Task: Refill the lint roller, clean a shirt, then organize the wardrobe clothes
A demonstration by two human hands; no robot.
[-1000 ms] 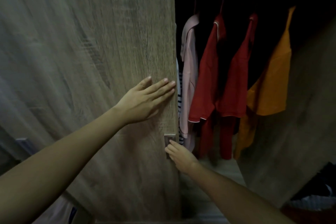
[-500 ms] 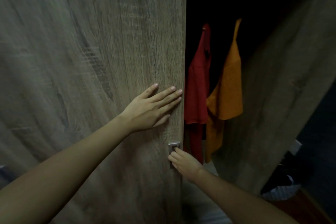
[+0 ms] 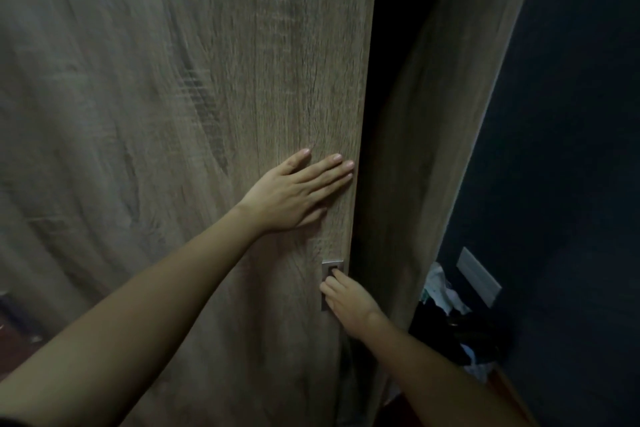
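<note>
A wood-grain sliding wardrobe door (image 3: 194, 114) fills the left and middle of the view. My left hand (image 3: 298, 198) lies flat on it near its right edge, fingers spread. My right hand (image 3: 346, 298) is lower down, its fingertips hooked into the small recessed metal handle (image 3: 331, 267). Only a narrow dark gap (image 3: 391, 80) shows between the door's edge and the wardrobe's wooden side panel (image 3: 433, 149). The hanging clothes are hidden behind the door.
A dark blue wall (image 3: 571, 149) stands to the right with a pale wall plate (image 3: 478, 276). A heap of dark and white clothes (image 3: 450, 315) lies on the floor beside the wardrobe's side panel.
The door has slid right under both hands. The pink, red and orange garments seen earlier are now covered, and the opening has shrunk to a thin dark strip.
</note>
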